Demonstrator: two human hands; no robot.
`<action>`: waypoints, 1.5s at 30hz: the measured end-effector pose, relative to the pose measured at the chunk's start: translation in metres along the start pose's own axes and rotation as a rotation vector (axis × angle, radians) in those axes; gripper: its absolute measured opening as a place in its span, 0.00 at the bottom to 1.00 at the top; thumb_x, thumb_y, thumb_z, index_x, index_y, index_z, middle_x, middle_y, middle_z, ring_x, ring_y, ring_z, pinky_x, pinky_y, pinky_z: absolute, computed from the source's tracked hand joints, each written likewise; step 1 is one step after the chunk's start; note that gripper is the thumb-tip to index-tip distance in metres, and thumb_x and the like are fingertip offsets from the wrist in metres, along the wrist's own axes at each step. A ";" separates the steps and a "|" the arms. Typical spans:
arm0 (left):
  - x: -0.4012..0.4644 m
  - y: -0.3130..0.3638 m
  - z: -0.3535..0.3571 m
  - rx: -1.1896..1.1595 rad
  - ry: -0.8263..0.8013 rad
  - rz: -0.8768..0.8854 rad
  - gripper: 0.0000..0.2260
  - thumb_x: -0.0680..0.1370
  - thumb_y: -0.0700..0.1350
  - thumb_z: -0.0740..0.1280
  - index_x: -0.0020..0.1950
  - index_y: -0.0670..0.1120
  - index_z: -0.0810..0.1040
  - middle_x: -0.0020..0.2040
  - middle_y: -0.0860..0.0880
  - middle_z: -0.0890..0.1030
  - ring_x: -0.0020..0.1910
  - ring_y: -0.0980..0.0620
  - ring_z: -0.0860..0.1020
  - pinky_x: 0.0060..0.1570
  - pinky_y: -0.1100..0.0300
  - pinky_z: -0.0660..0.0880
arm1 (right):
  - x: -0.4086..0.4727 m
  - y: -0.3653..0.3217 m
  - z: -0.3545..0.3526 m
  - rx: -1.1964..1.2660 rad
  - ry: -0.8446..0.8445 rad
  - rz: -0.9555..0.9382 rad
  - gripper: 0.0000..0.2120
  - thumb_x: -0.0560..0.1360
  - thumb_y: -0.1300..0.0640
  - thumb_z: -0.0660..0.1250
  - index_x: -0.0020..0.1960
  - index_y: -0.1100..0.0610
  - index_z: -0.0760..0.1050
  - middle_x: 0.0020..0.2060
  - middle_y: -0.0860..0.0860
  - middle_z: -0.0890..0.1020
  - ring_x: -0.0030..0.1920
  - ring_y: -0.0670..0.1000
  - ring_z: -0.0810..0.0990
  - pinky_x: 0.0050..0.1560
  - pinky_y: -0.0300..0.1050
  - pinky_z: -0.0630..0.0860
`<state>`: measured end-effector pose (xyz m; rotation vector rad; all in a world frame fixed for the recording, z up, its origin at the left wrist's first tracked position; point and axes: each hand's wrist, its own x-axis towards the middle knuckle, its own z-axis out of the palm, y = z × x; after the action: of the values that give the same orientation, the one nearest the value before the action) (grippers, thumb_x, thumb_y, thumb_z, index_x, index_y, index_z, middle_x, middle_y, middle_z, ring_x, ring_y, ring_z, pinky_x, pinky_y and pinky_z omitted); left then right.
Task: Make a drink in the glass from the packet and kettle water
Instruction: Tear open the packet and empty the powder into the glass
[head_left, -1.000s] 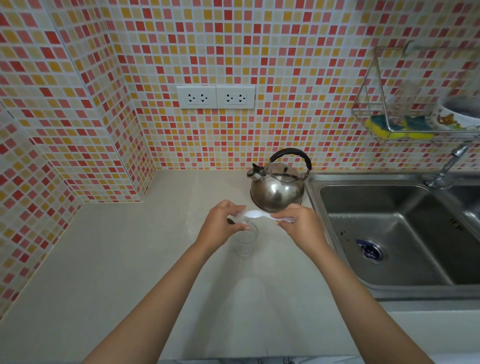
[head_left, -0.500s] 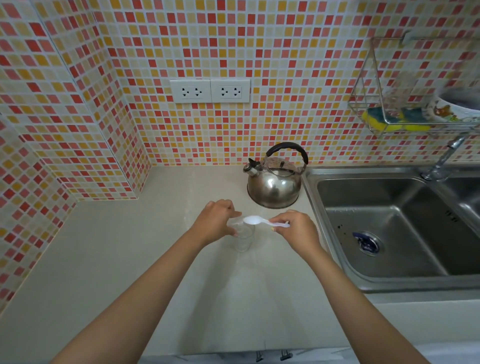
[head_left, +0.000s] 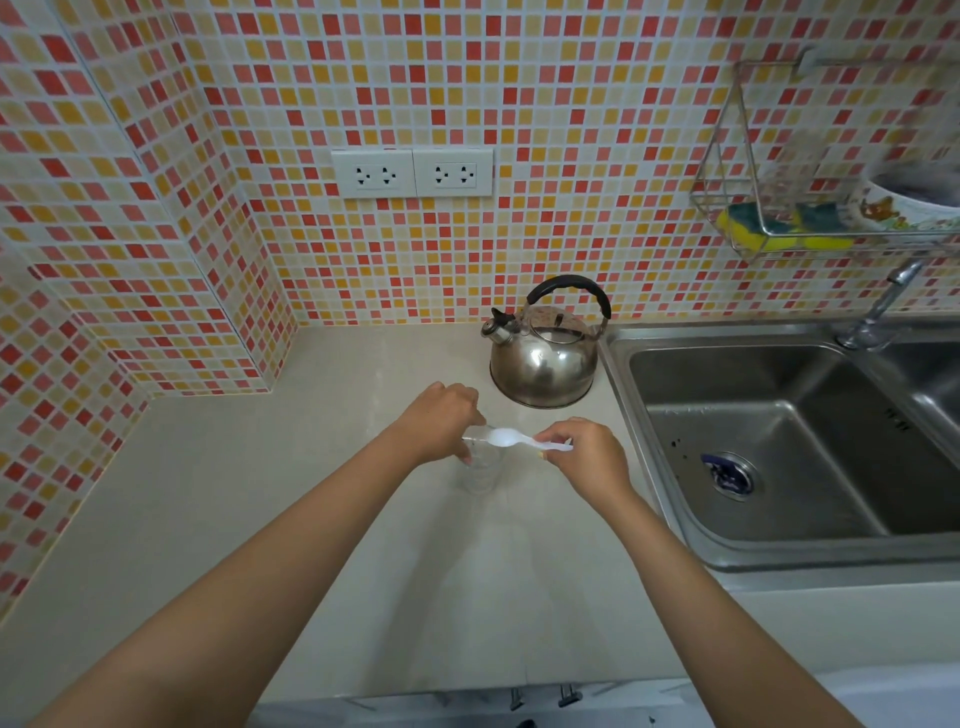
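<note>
Two hands: both meet over the glass (head_left: 480, 467), which serves as the landmark below.
Right hand (head_left: 589, 457): closed in a pinch on the handle end of a white plastic spoon (head_left: 519, 439), just right of the glass.
Spoon: lies roughly level, bowl towards the left, directly over the mouth of the glass; the bowl looks white, and whether it carries powder cannot be told.
Left hand (head_left: 441, 421): fingers curled shut at the glass's upper left rim, next to the spoon bowl; what it grips is hidden, so a packet cannot be confirmed.
Glass: clear, upright on the pale worktop (head_left: 260, 519), partly covered by the left hand; its contents cannot be made out.
Kettle (head_left: 543, 358): steel with a black handle, standing behind the glass and slightly to its right, apart from it, spout pointing left.
Sink (head_left: 779, 441): steel basin to the right of the glass, beyond the right hand.
Sockets (head_left: 412, 173): twin white plates on the tiled wall, far behind the glass.
Wire rack (head_left: 779, 208): on the wall up and right of the glass, holding a yellow sponge.
</note>
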<state>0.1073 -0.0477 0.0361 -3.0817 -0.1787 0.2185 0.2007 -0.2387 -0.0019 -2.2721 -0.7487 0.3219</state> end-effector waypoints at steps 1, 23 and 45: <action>0.001 0.001 -0.002 0.022 -0.014 0.013 0.25 0.72 0.53 0.73 0.68 0.51 0.76 0.56 0.47 0.77 0.54 0.48 0.74 0.47 0.59 0.62 | 0.000 0.000 0.000 -0.008 -0.001 0.000 0.07 0.71 0.61 0.72 0.47 0.52 0.84 0.46 0.50 0.83 0.44 0.51 0.80 0.44 0.45 0.77; 0.018 0.036 -0.018 0.643 -0.104 0.310 0.11 0.74 0.43 0.71 0.57 0.44 0.81 0.52 0.45 0.81 0.51 0.47 0.77 0.46 0.58 0.65 | -0.004 0.004 0.006 -0.100 -0.008 0.008 0.08 0.71 0.62 0.69 0.46 0.52 0.83 0.43 0.49 0.84 0.40 0.49 0.77 0.39 0.41 0.73; 0.018 0.045 -0.011 0.749 -0.152 0.210 0.11 0.76 0.46 0.68 0.58 0.46 0.78 0.51 0.48 0.79 0.51 0.49 0.76 0.47 0.58 0.64 | -0.003 0.003 0.007 -0.131 0.016 -0.004 0.08 0.72 0.62 0.68 0.48 0.54 0.83 0.44 0.52 0.84 0.41 0.53 0.80 0.36 0.40 0.70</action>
<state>0.1315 -0.0907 0.0420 -2.3320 0.1863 0.4156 0.1963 -0.2384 -0.0086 -2.3928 -0.7869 0.2585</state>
